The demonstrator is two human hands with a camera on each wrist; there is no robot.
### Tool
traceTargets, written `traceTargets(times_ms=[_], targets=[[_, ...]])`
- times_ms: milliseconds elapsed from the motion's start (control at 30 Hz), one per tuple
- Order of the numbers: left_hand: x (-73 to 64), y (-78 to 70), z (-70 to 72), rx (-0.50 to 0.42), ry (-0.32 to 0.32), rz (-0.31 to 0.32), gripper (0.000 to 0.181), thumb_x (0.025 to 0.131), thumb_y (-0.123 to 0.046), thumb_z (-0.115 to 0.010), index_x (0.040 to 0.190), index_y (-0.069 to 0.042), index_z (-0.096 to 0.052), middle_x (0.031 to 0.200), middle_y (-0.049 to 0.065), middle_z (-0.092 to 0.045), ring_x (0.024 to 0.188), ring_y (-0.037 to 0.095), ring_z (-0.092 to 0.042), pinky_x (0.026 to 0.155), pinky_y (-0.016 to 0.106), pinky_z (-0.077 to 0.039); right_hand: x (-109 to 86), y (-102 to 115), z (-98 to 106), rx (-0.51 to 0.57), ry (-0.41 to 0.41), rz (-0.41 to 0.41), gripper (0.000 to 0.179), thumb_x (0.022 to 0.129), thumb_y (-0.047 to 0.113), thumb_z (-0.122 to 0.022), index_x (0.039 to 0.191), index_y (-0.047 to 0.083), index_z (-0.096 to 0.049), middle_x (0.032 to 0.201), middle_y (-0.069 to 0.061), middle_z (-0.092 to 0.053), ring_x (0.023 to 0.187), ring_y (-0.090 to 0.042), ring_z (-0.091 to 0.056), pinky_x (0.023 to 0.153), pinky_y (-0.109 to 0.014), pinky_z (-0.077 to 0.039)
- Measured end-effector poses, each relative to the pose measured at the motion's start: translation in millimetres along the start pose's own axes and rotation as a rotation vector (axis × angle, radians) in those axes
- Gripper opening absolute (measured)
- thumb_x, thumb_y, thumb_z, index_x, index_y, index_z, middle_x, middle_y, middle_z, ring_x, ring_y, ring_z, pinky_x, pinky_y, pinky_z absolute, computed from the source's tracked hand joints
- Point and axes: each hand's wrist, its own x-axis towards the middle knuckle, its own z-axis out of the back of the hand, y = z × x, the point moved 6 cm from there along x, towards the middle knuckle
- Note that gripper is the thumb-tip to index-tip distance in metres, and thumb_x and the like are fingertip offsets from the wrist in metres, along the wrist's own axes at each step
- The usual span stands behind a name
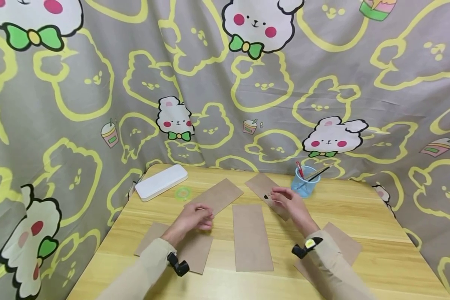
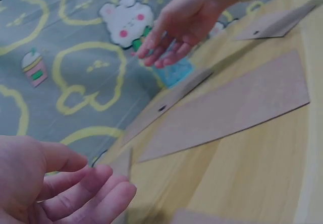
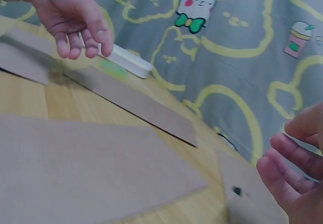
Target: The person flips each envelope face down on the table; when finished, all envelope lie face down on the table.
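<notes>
Currently left hand (image 1: 194,220), right hand (image 1: 291,205): fingers half-curled, empty. Worktop (image 1: 225,285) shows past every edge of middle board (image 1: 252,237). Dark mark (image 2: 256,32) on right-front board (image 1: 346,245): left wrist view only.

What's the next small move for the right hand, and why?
Probably lower the right hand and pinch the back-right brown card, the one with the dark spot. The hand looks empty, its fingers are loosely bent, and that card, lying on the table, is nearest its fingertips.

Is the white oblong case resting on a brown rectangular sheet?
No, the white case sits on the wooden table, apart from the nearest brown sheet.
</notes>
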Motion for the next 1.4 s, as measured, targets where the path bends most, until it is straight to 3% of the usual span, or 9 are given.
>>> traceTargets(times_ms=[133,333,500,667,800,900,1067,1400], targets=[[4.5,-0.4,-27.2,0.020,0.071,-0.001,0.032,0.105,-0.009,-0.066,0.131,0.010,-0.066,0.114,0.028,-0.076,0.083,0.025,-0.080,0.075,0.036,-0.072,-19.9,2,29,-0.051,-0.030,0.028,0.043,0.113,0.014,-0.061,0.146,-0.013,-0.054,0.116,0.010,-0.074,0.106,-0.001,-0.072,0.100,-0.024,-0.065],[8.3,-6.7,-69.1,0.040,0.168,-0.026,0.032,0.103,-0.010,-0.070,0.130,0.008,-0.067,0.112,0.027,-0.078,0.081,0.022,-0.079,0.073,0.034,-0.072,-55.5,-1,69,-0.093,-0.073,0.035,0.041,0.114,0.017,-0.060,0.143,-0.011,-0.057,0.110,0.016,-0.075,0.102,-0.001,-0.073,0.095,-0.023,-0.066],[10.9,-13.3,-98.3,0.053,0.187,-0.038,0.027,0.103,-0.010,-0.072,0.125,0.005,-0.070,0.111,0.026,-0.078,0.078,0.020,-0.078,0.072,0.035,-0.072,-82.1,-5,96,-0.097,-0.100,0.055,0.033,0.114,0.016,-0.060,0.139,-0.006,-0.061,0.112,0.018,-0.074,0.103,0.000,-0.072,0.092,-0.021,-0.066],[11.6,-18.6,-124.4,0.074,0.191,-0.041,0.023,0.102,-0.011,-0.074,0.122,0.002,-0.072,0.108,0.022,-0.080,0.077,0.021,-0.078,0.071,0.035,-0.072,-104.0,-9,120,-0.052,-0.132,0.077,0.019,0.112,0.010,-0.061,0.129,0.009,-0.070,0.112,0.015,-0.077,0.102,-0.001,-0.073,0.090,-0.020,-0.066],[12.5,-22.0,-145.5,0.095,0.201,-0.058,0.021,0.102,-0.009,-0.073,0.120,0.000,-0.074,0.103,0.018,-0.081,0.075,0.019,-0.077,0.069,0.034,-0.071,-121.3,-11,136,0.010,-0.143,0.109,0.023,0.112,0.005,-0.060,0.122,0.018,-0.075,0.111,0.014,-0.079,0.099,-0.001,-0.074,0.089,-0.019,-0.066],[12.2,-23.0,-160.5,0.115,0.212,-0.060,0.018,0.101,-0.008,-0.073,0.118,-0.002,-0.075,0.100,0.015,-0.082,0.071,0.016,-0.076,0.068,0.033,-0.071,-134.0,-14,146,0.046,-0.153,0.118,0.025,0.111,0.002,-0.059,0.119,0.018,-0.076,0.111,0.014,-0.080,0.099,-0.001,-0.074,0.088,-0.019,-0.066],[11.3,-25.1,-184.6,0.116,0.232,-0.050,0.017,0.099,-0.007,-0.076,0.116,-0.003,-0.077,0.098,0.014,-0.082,0.070,0.016,-0.076,0.069,0.033,-0.071,-155.1,-24,162,0.062,-0.194,0.039,0.022,0.111,0.005,-0.061,0.119,0.019,-0.076,0.111,0.017,-0.078,0.099,0.000,-0.074,0.087,-0.018,-0.066],[3.5,-30.8,-231.8,0.104,0.265,-0.026,0.012,0.096,-0.004,-0.078,0.108,-0.005,-0.078,0.092,0.014,-0.081,0.071,0.024,-0.078,0.069,0.039,-0.072,-186.3,-50,188,0.257,-0.242,-0.140,0.037,0.112,0.001,-0.057,0.106,0.028,-0.082,0.105,0.020,-0.075,0.096,-0.001,-0.074,0.084,-0.024,-0.069]])
